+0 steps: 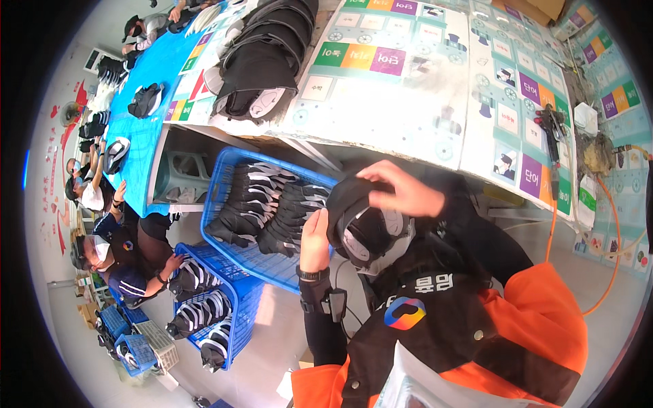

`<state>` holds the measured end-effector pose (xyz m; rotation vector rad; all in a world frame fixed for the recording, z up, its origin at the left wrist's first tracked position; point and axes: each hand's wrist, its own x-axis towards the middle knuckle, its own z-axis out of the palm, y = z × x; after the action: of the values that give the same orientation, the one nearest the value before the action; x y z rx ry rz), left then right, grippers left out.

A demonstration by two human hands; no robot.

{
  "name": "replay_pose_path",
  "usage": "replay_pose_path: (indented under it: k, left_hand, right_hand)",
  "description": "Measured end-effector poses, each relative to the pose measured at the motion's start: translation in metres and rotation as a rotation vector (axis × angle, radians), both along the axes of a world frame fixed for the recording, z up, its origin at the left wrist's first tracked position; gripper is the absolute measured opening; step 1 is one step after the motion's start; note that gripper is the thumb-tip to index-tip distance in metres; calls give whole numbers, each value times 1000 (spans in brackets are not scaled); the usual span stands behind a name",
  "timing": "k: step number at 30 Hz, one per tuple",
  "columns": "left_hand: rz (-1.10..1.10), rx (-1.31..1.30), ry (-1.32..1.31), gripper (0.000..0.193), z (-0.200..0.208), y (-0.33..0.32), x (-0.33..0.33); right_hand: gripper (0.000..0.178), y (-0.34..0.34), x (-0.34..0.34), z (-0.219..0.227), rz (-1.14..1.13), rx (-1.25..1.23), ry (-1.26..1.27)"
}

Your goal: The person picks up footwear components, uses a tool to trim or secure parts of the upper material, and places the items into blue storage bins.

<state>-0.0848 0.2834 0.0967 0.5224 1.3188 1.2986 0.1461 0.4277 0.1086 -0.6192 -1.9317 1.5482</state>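
Blue crates first, far left: a small stack [132, 340] on the floor, then a bigger crate [228, 319] holding finished-looking black-and-white shoe uppers, where a seated co-worker's hand [171, 262] rests on its rim. Next right, a larger blue basket [224, 187] under the desk edge is mostly filled with rows of the same uppers, so a good share of the batch looks sorted; how many remain I can't tell.

Centre: left hand [314, 238], watch on the wrist, pinches the lower left edge of a black upper with white-grey panels [367, 228]. Right hand [401, 190] is curled over its top, fingers clamped on the black collar. Both grips are closed on the piece, held in the air near the chest, just right of the big basket and below the desk edge. My read: this one is mid-handling and not yet placed.

Desk [408, 102] runs across the far side, covered in a printed play-mat pattern. A pile of black uppers [262, 61] sits on its left end, likely still to do. A dark spray-gun-like tool [551, 129] lies at the right end, with an orange hose [615, 231] looping down to the right.

Room: tight. Basket rim sits just left of the hands, desk edge just beyond, own orange-black jacket [476, 333] close below. Floor gap between basket and knees is narrow. Hose on the right is a snag risk.
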Motion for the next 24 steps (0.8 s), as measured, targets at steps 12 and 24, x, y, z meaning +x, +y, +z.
replay_pose_path:
  k: [12, 24]
  left_hand:
    - [-74, 491, 340, 122, 78, -38, -13]
    - [66, 746, 1052, 27, 245, 75, 41]
  right_hand:
    - [41, 13, 11, 93, -711, 508, -15]
    - [48, 79, 99, 71, -671, 299, -50]
